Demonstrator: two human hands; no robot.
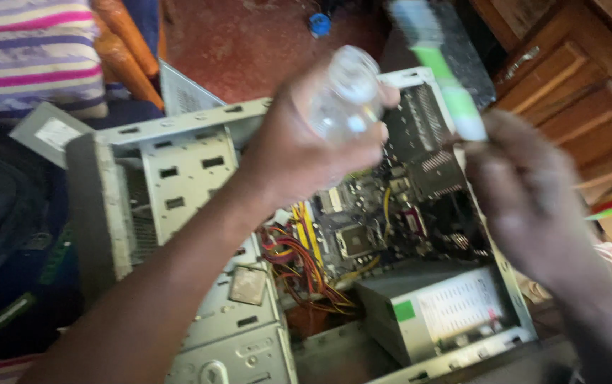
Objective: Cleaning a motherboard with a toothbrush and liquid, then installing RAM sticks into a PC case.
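Here left hand (299,153) grips clear bottle (345,96); right hand (523,188) holds green-white brush (437,60) over open computer case (178,171).

I am in a home room used as a makeshift computer repair spot, not a workshop. At twelve o'clock I see a bare reddish floor (249,43). At two o'clock stands a panelled wooden cabinet (576,78) with a metal handle. At ten o'clock lies striped bedding (28,50) in pink, purple and white. At the centre an opened desktop computer case (178,163) lies on its side, motherboard (363,220) and wiring exposed.
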